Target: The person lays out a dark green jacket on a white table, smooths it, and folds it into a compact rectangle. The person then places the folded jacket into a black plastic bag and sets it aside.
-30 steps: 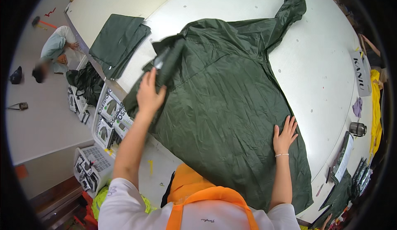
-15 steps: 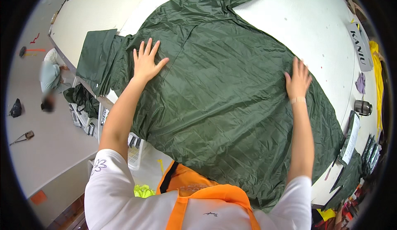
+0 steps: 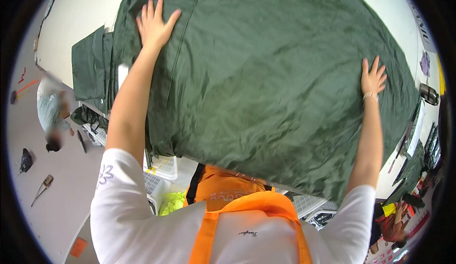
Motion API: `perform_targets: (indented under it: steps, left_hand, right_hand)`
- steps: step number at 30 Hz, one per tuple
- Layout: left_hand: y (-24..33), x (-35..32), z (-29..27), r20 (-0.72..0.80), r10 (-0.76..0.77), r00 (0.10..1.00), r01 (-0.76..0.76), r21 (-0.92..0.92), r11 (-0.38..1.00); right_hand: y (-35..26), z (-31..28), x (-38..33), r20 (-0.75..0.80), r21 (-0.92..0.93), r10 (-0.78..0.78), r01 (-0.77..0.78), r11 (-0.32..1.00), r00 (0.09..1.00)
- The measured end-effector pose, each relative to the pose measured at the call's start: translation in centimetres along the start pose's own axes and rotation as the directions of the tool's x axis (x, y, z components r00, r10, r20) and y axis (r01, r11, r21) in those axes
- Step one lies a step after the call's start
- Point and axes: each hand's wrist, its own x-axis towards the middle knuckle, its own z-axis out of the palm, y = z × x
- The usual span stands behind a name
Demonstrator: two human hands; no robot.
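Across the white counter [image 3: 85,12] lies a large dark green garment [image 3: 270,74] of thin, wrinkled cloth, covering most of the counter top and hanging a little over the near edge. On the garment's far left corner the left hand [image 3: 154,24] rests flat, its grip apart with fingers spread and palm down on the cloth. On the garment's right edge the right hand [image 3: 373,79] also presses flat, fingers spread, grip apart, a thin band at the wrist. Left of the garment, on the same counter, a stack of folded dark green cloth [image 3: 90,69] lies just beside it. Right of the garment, near the counter's edge, stands a dark cup [image 3: 428,93] and, beyond it, a small purple scrap [image 3: 425,63]. Below the garment's near edge, white mesh baskets [image 3: 161,166] sit under the counter. Well to the left of the garment, on the pale grey floor [image 3: 57,202], another person [image 3: 50,114] crouches, with small tools [image 3: 42,185] lying near them.
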Motion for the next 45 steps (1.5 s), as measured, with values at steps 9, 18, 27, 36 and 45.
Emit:
perform_targets:
  steps: [9,18,27,36,45]
  left_hand:
    - [2.0,-5.5,-8.2,0.025,0.122,0.992,-0.125,0.129,0.984]
    - [-9.2,-11.9,-12.9,0.025,0.084,0.996,-0.088,0.252,0.964]
    - [-2.3,-36.5,-16.9,0.3,-0.738,0.605,0.777,-0.422,0.466]
    - [-7.4,-34.0,-21.7,0.39,-0.676,0.625,0.649,-0.742,0.171]
    - [4.3,-30.9,-21.0,-0.016,-0.225,0.974,0.213,-0.256,0.943]
  right_hand:
    - [-12.3,-8.1,-15.1,0.02,0.086,-0.467,0.464,0.882,0.884]
    - [-6.1,-4.2,-20.4,0.04,0.068,-0.409,0.406,0.911,0.912]
    - [-6.9,-7.8,-29.2,0.185,-0.026,-0.322,0.332,0.943,0.928]
    - [-6.7,-7.4,-31.1,0.145,0.07,-0.267,0.259,0.963,0.953]
    - [4.3,-12.3,-28.5,-0.078,0.678,-0.054,0.093,0.73,0.995]
